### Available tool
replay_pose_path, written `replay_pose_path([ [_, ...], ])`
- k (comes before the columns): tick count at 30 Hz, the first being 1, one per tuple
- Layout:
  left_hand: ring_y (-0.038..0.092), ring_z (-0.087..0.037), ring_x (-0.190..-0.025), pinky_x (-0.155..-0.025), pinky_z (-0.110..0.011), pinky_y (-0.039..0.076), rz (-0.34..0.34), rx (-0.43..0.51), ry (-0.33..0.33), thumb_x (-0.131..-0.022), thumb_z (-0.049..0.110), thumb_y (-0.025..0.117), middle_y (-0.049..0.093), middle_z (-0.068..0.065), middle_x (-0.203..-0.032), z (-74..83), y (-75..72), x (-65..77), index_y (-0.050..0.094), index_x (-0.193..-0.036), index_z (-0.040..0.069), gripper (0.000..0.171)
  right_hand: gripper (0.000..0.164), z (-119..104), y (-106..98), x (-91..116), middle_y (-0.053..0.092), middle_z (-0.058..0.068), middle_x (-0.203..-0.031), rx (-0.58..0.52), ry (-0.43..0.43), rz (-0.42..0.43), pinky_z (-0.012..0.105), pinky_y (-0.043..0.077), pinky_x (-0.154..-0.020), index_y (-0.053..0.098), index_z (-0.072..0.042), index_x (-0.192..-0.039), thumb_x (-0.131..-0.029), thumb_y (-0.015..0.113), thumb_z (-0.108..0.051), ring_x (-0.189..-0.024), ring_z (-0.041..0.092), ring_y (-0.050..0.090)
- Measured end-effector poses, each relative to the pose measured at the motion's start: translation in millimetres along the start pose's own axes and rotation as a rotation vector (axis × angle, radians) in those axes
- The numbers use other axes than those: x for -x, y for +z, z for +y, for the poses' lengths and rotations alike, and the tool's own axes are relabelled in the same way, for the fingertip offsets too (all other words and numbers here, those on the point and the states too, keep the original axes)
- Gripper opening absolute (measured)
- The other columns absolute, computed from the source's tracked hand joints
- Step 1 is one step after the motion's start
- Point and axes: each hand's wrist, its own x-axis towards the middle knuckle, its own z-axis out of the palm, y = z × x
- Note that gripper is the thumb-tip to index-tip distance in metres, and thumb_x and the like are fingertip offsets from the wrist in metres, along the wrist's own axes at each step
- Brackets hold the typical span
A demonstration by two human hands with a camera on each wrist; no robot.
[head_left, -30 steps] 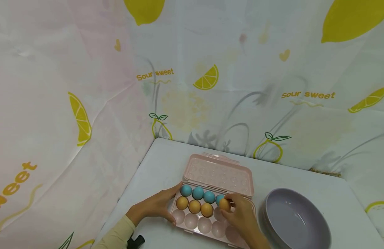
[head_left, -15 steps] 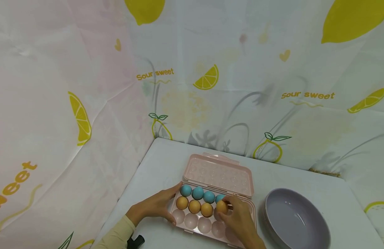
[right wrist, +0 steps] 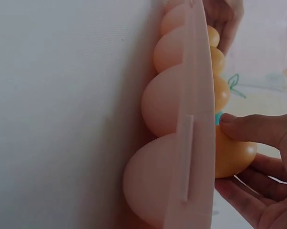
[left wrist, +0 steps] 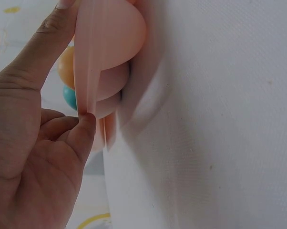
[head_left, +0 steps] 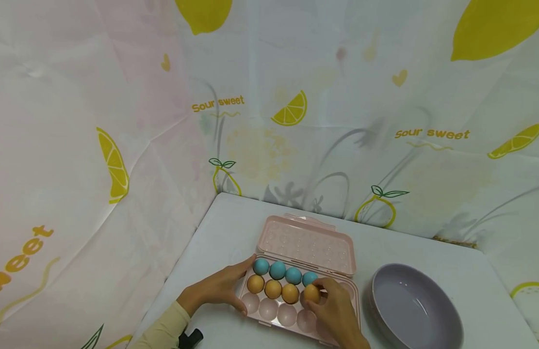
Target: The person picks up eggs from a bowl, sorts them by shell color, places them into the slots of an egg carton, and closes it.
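A pink plastic egg box (head_left: 287, 316) lies open on the white table, its lid (head_left: 308, 245) folded back. Blue eggs (head_left: 277, 270) fill cells along the back row, with tan eggs (head_left: 273, 289) in the row before them. My left hand (head_left: 221, 286) holds the box's left end, thumb at the near side and fingers at the far corner. Between thumb and fingers, my right hand (head_left: 336, 308) pinches another tan egg (head_left: 312, 293) at the fourth cell of the middle row. In the right wrist view this egg (right wrist: 235, 152) sits low, partly hidden behind the box rim.
Right of the box stands a large grey-purple bowl (head_left: 417, 305). A small black object (head_left: 190, 338) shows by the left sleeve (head_left: 164, 329). Lemon-printed sheeting (head_left: 295, 160) walls the table's back and left side.
My right hand has shifted slightly left and down with the tan egg, from over the fourth blue egg to the cell before it. The left hand stays put.
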Motion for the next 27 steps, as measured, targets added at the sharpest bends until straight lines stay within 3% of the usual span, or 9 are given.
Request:
replay_pose_path([
  [9, 0.023, -0.014, -0.127, -0.099, -0.036, 0.027, 0.004, 0.010, 0.000, -0.048, 0.052, 0.076, 0.014, -0.005, -0.144, -0.7, -0.1, 0.2, 0.003, -0.141, 0.008, 0.126, 0.042, 1.8, 3.3, 3.3, 0.057, -0.013, -0.085, 0.005, -0.003, -0.006, 0.024, 0.049, -0.068, 0.057, -0.020, -0.087, -0.054, 0.082, -0.028, -0.079, 0.002, 0.057],
  [27, 0.023, -0.013, -0.127, -0.100, -0.035, 0.027, 0.001, 0.001, -0.010, -0.047, 0.053, 0.076, 0.013, -0.003, -0.145, -0.5, 0.1, -0.4, 0.003, -0.141, 0.009, 0.126, 0.041, 4.4, 9.5, 5.2, 0.053, -0.008, -0.085, -0.020, 0.020, -0.029, 0.017, 0.049, -0.066, 0.059, -0.015, -0.087, -0.054, 0.082, -0.021, -0.077, 0.005, 0.057],
])
